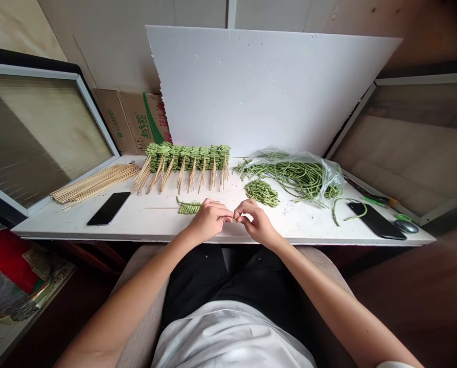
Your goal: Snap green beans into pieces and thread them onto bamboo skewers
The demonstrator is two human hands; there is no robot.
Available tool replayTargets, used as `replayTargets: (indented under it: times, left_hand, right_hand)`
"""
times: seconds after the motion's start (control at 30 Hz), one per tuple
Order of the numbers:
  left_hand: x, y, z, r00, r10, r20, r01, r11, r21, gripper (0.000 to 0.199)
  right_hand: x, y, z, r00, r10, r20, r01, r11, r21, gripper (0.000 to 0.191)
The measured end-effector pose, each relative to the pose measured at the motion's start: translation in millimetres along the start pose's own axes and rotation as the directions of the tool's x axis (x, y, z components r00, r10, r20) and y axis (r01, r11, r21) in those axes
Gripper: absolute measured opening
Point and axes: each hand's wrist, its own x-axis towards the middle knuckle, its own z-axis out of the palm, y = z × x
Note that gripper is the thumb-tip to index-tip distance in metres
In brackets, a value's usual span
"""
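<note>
My left hand (212,221) and my right hand (254,220) meet over the front of the table, fingertips nearly touching. Both pinch a small green bean piece (234,220), mostly covered by the fingers. Just behind my left hand a bamboo skewer (160,208) lies across the table, threaded with a row of green bean pieces (188,207); its right end is hidden by that hand. Beyond my right hand sits a heap of short bean pieces (262,192).
Finished bean skewers (190,156) are stacked at the back, left of a plastic bag (330,176) of long beans (293,176). Loose skewers (98,181) and a phone (109,208) lie left. On the right are another phone (378,221) and a single long bean (336,212). A white board (267,92) stands behind.
</note>
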Motion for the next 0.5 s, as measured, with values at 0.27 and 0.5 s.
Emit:
replayTargets:
  times: [0.27, 0.5]
  left_hand:
    - [4.6, -17.5, -18.4, 0.986, -0.135, -0.096, 0.126, 0.987, -0.098, 0.016]
    - [2.9, -15.9, -5.9, 0.989, -0.140, -0.042, 0.133, 0.979, -0.153, 0.011]
  right_hand:
    - [6.2, 40.3, -37.6, 0.969, 0.132, -0.207, -0.165, 0.974, -0.154, 0.045]
    - [-3.4, 83.9, -27.2, 0.950, 0.229, -0.212, -0.293, 0.887, -0.356, 0.046]
